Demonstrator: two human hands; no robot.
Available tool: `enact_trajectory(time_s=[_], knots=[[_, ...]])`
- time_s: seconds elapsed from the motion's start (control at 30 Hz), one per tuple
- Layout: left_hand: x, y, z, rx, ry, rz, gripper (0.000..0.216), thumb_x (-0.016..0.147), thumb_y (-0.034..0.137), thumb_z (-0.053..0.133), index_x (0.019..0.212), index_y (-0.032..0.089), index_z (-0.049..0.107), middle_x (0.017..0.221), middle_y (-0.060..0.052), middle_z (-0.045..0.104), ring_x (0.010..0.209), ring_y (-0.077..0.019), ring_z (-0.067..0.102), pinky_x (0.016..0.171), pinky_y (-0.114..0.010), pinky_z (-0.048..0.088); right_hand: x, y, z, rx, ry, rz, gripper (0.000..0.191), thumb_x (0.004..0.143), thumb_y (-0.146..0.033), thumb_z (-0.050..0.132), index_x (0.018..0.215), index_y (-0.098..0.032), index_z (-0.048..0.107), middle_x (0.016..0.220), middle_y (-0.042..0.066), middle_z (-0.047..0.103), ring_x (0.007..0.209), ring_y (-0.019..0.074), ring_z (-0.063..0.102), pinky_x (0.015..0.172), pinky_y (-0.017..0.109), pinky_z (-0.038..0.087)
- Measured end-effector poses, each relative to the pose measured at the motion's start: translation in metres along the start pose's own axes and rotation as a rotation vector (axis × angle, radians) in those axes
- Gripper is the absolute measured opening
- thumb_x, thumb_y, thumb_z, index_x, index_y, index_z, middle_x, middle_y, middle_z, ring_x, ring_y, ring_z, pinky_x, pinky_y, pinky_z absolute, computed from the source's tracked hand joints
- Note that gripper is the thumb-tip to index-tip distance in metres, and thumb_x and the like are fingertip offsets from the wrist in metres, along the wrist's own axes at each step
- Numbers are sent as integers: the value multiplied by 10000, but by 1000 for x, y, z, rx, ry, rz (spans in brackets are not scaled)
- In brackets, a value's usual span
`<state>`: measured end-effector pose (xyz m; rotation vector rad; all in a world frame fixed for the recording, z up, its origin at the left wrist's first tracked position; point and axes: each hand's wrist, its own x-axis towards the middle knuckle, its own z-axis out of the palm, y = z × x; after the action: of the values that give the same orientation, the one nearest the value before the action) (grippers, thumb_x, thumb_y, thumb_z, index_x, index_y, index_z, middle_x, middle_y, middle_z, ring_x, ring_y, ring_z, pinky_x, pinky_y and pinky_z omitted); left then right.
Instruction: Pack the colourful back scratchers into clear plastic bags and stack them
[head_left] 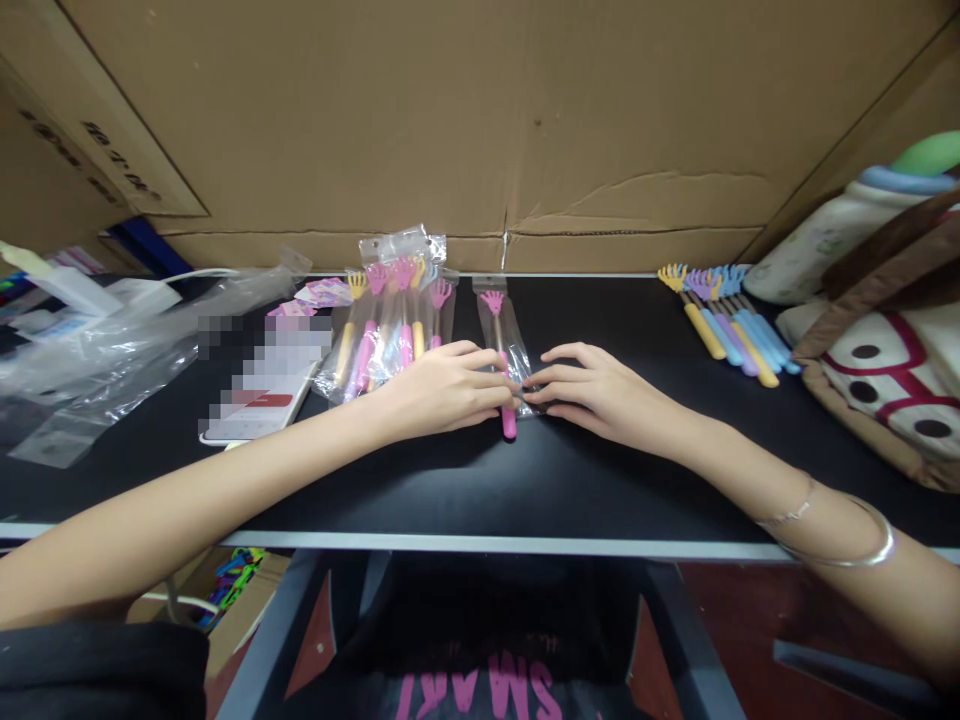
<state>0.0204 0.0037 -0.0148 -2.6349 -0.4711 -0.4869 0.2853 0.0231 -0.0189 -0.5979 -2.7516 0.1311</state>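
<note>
A pink back scratcher (504, 360) with a hand-shaped head lies in a clear plastic sleeve (514, 335) on the black table (525, 470), its handle end sticking out toward me. My left hand (442, 385) rests over the sleeve's lower left side, fingers curled onto it. My right hand (592, 390) meets it from the right, fingertips pinching the sleeve's lower edge. Just left of my hands lies a pile of bagged scratchers (394, 320) in pink and yellow.
Loose scratchers (724, 320) in yellow, purple and blue lie at the back right, beside a patterned cloth bag (877, 370). Clear plastic bags (112, 350) and a paper sheet (262, 385) sit at the left. Cardboard (480, 130) walls off the back.
</note>
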Motion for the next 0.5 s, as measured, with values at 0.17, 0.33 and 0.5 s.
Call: enact_trajectory(time_s=[0.17,0.33,0.5], knots=[[-2,-5,0,-20,-23,8,206,1003,289,502,1054,225,690,1128,26,737,1005,-174,633,801,-319,437,-7,4,-9,83,-198,71,428,988,-368,472,1396,-290,575,1429,-3,587,1350,299,432,1120,531,358],[-8,-9,-2,-108,-68,-9,232,980,251,519,1142,215,682,1216,14,710,1083,-212,634,888,-350,475,-14,0,-15,213,-433,209,630,980,-523,414,1560,-335,259,1619,-19,281,1517,343,132,1176,668,157],[-14,-8,-7,-212,-141,-40,350,980,203,480,1302,202,615,1334,-22,642,1232,-230,578,1008,-392,465,-16,-4,-16,238,-470,236,684,958,-539,449,1561,-407,156,1642,-38,197,1517,348,55,1167,691,64]])
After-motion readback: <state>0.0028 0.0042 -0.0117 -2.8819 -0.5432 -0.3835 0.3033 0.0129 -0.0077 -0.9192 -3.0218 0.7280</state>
